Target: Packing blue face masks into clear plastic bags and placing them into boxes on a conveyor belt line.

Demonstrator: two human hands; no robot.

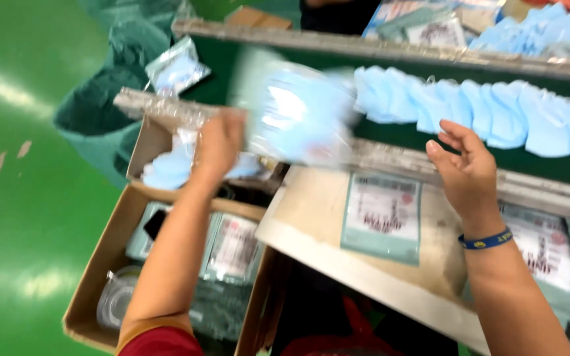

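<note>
While the left hand (219,142) is closed around 1 edge of a clear packet of pale blue masks (298,115), the packet hangs blurred just above the near metal rail (390,161) of the green conveyor belt (390,135). The right hand (466,168) is empty, its fingers spread and slightly curled, hovering over that same rail, to the right of the packet and apart from it. A blue wristband (486,240) circles its wrist.

On the belt, beyond the rail, a row of loose blue masks (496,112) lies overlapping, running off to the right. On the near side of the rail, a pale tabletop (311,211) carries a flat teal printed pouch (382,216); a 2nd such pouch (549,250) lies further right, partly under the right forearm. Left of the tabletop and below the rail stands an open cardboard box (103,260) holding more printed packets. A smaller box (150,142) just beside the left hand holds blue masks. Further left, away from the rail, the floor (21,198) is glossy green.
</note>
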